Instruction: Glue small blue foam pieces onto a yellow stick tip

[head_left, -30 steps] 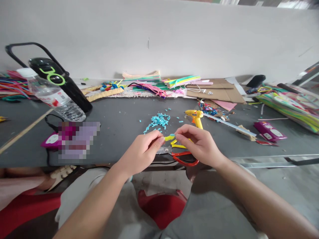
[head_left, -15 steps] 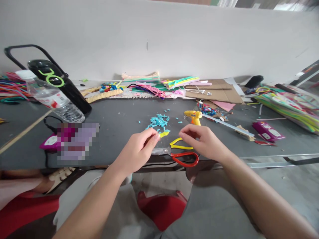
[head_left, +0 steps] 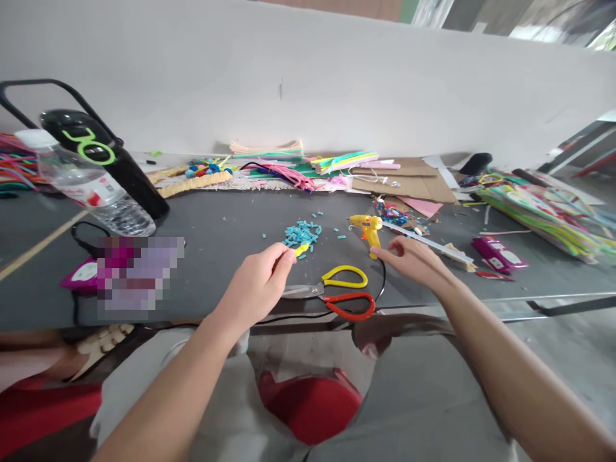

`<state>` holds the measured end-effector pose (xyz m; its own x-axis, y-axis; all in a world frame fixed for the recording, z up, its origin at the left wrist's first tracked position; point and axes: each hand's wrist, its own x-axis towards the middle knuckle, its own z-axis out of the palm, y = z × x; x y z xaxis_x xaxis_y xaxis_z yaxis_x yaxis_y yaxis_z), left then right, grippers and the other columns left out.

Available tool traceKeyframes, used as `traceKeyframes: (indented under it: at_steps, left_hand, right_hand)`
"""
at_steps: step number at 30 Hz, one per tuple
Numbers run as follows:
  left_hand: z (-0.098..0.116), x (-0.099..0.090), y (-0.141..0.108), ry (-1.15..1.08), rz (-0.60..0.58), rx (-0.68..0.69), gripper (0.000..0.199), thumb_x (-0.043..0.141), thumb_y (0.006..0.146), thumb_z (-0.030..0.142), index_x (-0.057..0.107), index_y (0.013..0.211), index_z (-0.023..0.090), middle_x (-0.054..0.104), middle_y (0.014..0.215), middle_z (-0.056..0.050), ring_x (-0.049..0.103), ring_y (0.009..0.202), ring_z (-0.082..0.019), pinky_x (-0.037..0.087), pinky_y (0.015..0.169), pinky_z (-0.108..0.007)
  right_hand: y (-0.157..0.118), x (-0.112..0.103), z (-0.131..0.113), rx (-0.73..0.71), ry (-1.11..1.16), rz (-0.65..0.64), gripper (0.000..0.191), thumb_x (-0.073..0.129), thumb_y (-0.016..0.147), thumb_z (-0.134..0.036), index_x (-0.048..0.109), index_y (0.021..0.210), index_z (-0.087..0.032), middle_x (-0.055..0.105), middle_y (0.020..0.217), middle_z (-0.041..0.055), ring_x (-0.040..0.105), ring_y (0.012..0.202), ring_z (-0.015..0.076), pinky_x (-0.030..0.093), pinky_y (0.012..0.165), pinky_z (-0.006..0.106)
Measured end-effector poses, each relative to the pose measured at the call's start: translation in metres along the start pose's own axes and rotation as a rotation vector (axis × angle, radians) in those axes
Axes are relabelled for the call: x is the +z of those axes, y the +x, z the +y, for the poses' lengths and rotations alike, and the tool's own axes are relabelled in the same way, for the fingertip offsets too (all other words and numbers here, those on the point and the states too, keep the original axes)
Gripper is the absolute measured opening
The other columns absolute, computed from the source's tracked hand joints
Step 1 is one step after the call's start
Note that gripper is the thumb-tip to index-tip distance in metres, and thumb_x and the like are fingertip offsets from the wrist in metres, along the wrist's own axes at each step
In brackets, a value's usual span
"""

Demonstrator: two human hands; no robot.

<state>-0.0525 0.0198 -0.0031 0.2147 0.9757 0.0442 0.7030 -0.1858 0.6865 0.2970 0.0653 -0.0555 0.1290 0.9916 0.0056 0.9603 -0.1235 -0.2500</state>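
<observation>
A short yellow fuzzy piece (head_left: 301, 249), perhaps pipe cleaner, is pinched between thumb and forefinger of my left hand (head_left: 262, 279). Just beyond it lies a pile of small light-blue cut pieces (head_left: 301, 233). My right hand (head_left: 414, 260) is at the handle of a yellow glue gun (head_left: 369, 232); the thumb tip appears to touch the handle's lower end, with the fingers apart and not wrapped round it. Between my hands rest scissors (head_left: 350, 297) with one yellow and one red handle, blades pointing left.
A water bottle (head_left: 99, 189) and a black tumbler (head_left: 115, 170) stand at left, near a pixelated flat object (head_left: 144, 273). Bundles of pipe cleaners (head_left: 341, 162) and cardboard (head_left: 409, 183) line the wall. A purple packet (head_left: 499, 255) lies right. The glue gun's black cord (head_left: 384, 282) runs past the scissors.
My right hand has moved right and slightly away from me, from above the scissors to the glue gun's handle. My left hand keeps its pinch on the yellow piece. The view has shifted slightly.
</observation>
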Motion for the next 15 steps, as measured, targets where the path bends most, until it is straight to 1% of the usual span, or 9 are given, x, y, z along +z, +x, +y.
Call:
traceKeyframes:
  at_steps: [1, 2, 4, 6, 9, 11, 12, 14, 15]
  left_hand:
    - [0.001, 0.001, 0.0, 0.019, -0.001, 0.01, 0.038, 0.037, 0.102, 0.051, 0.059, 0.088, 0.022, 0.048, 0.06, 0.005, 0.043, 0.056, -0.013, 0.027, 0.056, -0.027]
    - [0.002, 0.002, 0.001, 0.038, -0.003, 0.024, 0.037, 0.038, 0.102, 0.05, 0.057, 0.086, 0.023, 0.048, 0.059, 0.005, 0.042, 0.056, -0.013, 0.027, 0.056, -0.027]
    - [0.003, 0.005, 0.003, 0.075, -0.008, 0.055, 0.035, 0.038, 0.102, 0.047, 0.054, 0.083, 0.022, 0.049, 0.06, 0.005, 0.042, 0.056, -0.013, 0.026, 0.056, -0.027]
    - [0.005, 0.008, 0.006, 0.108, -0.01, 0.069, 0.033, 0.037, 0.103, 0.045, 0.053, 0.083, 0.022, 0.05, 0.061, 0.004, 0.042, 0.057, -0.013, 0.025, 0.057, -0.027]
    - [0.007, 0.01, 0.009, 0.14, 0.004, 0.069, 0.032, 0.037, 0.103, 0.043, 0.052, 0.084, 0.023, 0.051, 0.062, 0.004, 0.043, 0.057, -0.014, 0.024, 0.057, -0.027]
    - [0.008, 0.01, 0.011, 0.144, 0.021, 0.056, 0.032, 0.036, 0.103, 0.043, 0.052, 0.083, 0.023, 0.051, 0.061, 0.004, 0.043, 0.057, -0.014, 0.024, 0.057, -0.027]
    - [0.008, 0.009, 0.011, 0.144, 0.031, 0.042, 0.033, 0.036, 0.103, 0.043, 0.051, 0.082, 0.022, 0.051, 0.061, 0.004, 0.043, 0.056, -0.014, 0.024, 0.056, -0.027]
    - [0.008, 0.008, 0.011, 0.147, 0.052, 0.007, 0.034, 0.036, 0.103, 0.043, 0.049, 0.079, 0.022, 0.051, 0.06, 0.004, 0.041, 0.055, -0.013, 0.024, 0.056, -0.027]
    - [0.009, 0.007, 0.012, 0.149, 0.061, -0.006, 0.034, 0.037, 0.102, 0.043, 0.047, 0.078, 0.022, 0.05, 0.06, 0.004, 0.04, 0.054, -0.013, 0.024, 0.056, -0.027]
  right_hand:
    - [0.006, 0.006, -0.003, -0.029, 0.024, 0.029, 0.069, 0.049, 0.077, -0.085, 0.069, 0.096, -0.021, 0.068, 0.084, 0.0068, 0.061, 0.072, 0.0221, 0.038, 0.062, 0.03]
    - [0.013, 0.011, -0.007, -0.057, 0.052, 0.047, 0.068, 0.051, 0.077, -0.083, 0.071, 0.098, -0.021, 0.069, 0.089, 0.0081, 0.062, 0.078, 0.0239, 0.039, 0.064, 0.03]
    - [0.026, 0.022, -0.016, -0.095, 0.113, 0.067, 0.058, 0.057, 0.078, -0.075, 0.073, 0.089, -0.02, 0.068, 0.088, 0.0107, 0.063, 0.085, 0.0277, 0.041, 0.069, 0.033]
    - [0.035, 0.03, -0.024, -0.118, 0.184, 0.095, 0.046, 0.059, 0.082, -0.061, 0.071, 0.08, -0.017, 0.068, 0.086, 0.0129, 0.063, 0.088, 0.03, 0.044, 0.073, 0.036]
    - [0.034, 0.034, -0.034, -0.183, 0.264, 0.124, 0.034, 0.054, 0.087, -0.047, 0.07, 0.09, -0.017, 0.07, 0.097, 0.0123, 0.065, 0.094, 0.0286, 0.049, 0.08, 0.037]
    - [0.022, 0.031, -0.042, -0.251, 0.412, 0.088, 0.033, 0.055, 0.088, -0.046, 0.068, 0.102, -0.019, 0.072, 0.105, 0.0098, 0.067, 0.093, 0.0251, 0.052, 0.081, 0.035]
    - [0.014, 0.029, -0.046, -0.292, 0.571, 0.028, 0.034, 0.058, 0.088, -0.046, 0.068, 0.107, -0.019, 0.072, 0.108, 0.0098, 0.068, 0.09, 0.0238, 0.053, 0.079, 0.035]
    - [-0.007, 0.021, -0.056, -0.257, 0.845, -0.129, 0.033, 0.064, 0.086, -0.048, 0.069, 0.103, -0.02, 0.074, 0.106, 0.0089, 0.069, 0.081, 0.0217, 0.055, 0.072, 0.034]
    - [-0.018, 0.017, -0.06, -0.206, 0.899, -0.166, 0.033, 0.064, 0.086, -0.05, 0.07, 0.097, -0.02, 0.074, 0.096, 0.0084, 0.067, 0.074, 0.0203, 0.054, 0.067, 0.033]
